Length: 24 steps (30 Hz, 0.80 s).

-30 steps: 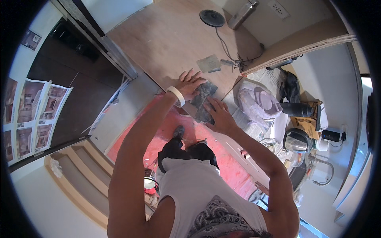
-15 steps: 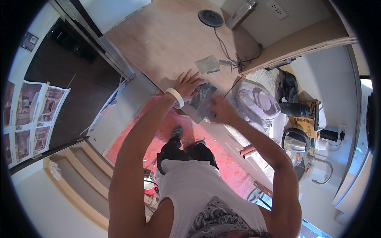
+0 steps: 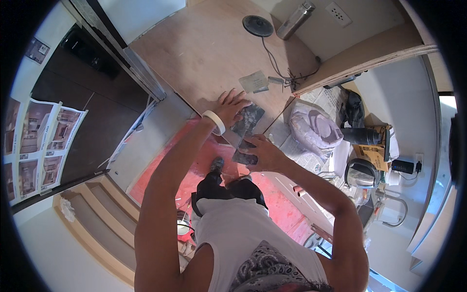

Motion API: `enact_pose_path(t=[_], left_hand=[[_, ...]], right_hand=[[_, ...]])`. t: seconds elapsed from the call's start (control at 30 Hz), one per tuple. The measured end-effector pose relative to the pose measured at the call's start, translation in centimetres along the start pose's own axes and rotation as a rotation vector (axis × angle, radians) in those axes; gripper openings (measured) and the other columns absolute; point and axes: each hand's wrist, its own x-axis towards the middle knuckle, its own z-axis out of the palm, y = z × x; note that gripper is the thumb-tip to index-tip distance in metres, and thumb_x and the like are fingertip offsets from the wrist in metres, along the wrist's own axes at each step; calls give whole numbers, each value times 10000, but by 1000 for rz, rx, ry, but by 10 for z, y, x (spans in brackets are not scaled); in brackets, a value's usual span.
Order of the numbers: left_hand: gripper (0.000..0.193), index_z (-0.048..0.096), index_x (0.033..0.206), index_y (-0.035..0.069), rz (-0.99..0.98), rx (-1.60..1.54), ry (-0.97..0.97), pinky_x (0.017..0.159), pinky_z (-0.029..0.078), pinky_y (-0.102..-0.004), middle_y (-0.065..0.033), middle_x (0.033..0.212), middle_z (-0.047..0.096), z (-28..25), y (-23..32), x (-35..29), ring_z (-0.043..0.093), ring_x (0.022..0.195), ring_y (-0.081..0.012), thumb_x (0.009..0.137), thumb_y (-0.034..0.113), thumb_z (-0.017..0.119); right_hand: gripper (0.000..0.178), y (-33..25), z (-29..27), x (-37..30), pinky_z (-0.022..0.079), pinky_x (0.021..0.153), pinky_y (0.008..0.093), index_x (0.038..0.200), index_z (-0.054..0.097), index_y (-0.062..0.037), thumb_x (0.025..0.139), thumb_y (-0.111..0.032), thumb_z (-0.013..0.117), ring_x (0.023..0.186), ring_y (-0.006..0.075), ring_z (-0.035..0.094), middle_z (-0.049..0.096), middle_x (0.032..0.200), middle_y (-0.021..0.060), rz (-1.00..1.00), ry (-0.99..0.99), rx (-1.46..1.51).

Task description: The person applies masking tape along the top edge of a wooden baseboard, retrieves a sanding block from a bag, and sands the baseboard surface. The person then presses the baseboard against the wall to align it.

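Note:
A dark grey rectangular sheet (image 3: 251, 117), perhaps sandpaper, lies with pale smudges at the near edge of the wooden panel (image 3: 189, 53). My left hand (image 3: 227, 111) rests beside it, fingers stretched over the panel and thumb side touching the sheet; a white band (image 3: 214, 122) circles that wrist. Just nearer to me, my right hand (image 3: 265, 153) has its fingers on a smaller dark grey piece (image 3: 242, 155). Whether this piece joins the sheet is unclear. Beyond my hands lie a pale greenish-grey square of sheet (image 3: 254, 82) and a small grey block (image 3: 276, 80).
On the panel stand a black round disc with a cord (image 3: 258, 26), a steel bottle (image 3: 296, 21) and several dark nail-like pieces (image 3: 291, 80). To the right are a pale sack (image 3: 315, 126), a kettle (image 3: 362, 173) and a faucet (image 3: 396, 207). Red sheeting (image 3: 170, 160) covers the floor.
My right hand, blurred by motion before, has come down toward me and left, and now holds the smaller dark piece. My left hand stays almost in place.

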Motion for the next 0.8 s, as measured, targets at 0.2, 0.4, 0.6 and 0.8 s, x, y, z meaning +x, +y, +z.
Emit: enact_pose_path(t=[0.2, 0.4, 0.6, 0.8], left_hand=[[489, 563, 1410, 96, -92, -861, 293, 1079, 405, -365, -155, 1445, 535, -7, 2, 5, 467, 1380, -277, 1002, 355, 641], [381, 720, 1128, 17, -270, -1263, 19, 598, 518, -269, -53, 918, 725, -50, 74, -16, 664, 771, -112, 981, 367, 689], [290, 712, 1119, 12, -251, -1150, 66, 601, 533, -241, -1, 897, 690, -45, 81, -32, 596, 763, -49, 985, 269, 694], [308, 709, 1132, 7, -361, -1232, 191, 598, 552, -232, -9, 890, 691, -34, 80, -40, 614, 775, -50, 984, 276, 692]], right_hand=[[698, 26, -49, -13, 436, 1058, 661, 1477, 469, -85, 927, -474, 650, 1316, 433, 535, 503, 1478, 225, 353, 289, 1990], [698, 35, -44, -21, 372, 997, 799, 1495, 416, -68, 1001, -555, 497, 1326, 489, 504, 486, 1491, 234, 393, 311, 2337], [748, 28, -51, -13, 424, 1059, 633, 1468, 422, -74, 940, -571, 608, 1310, 438, 522, 512, 1456, 214, 634, 491, 1573], [932, -4, -56, -10, 449, 1098, 508, 1444, 423, -112, 672, -295, 912, 1437, 421, 332, 313, 1578, 195, 186, 662, -72]])
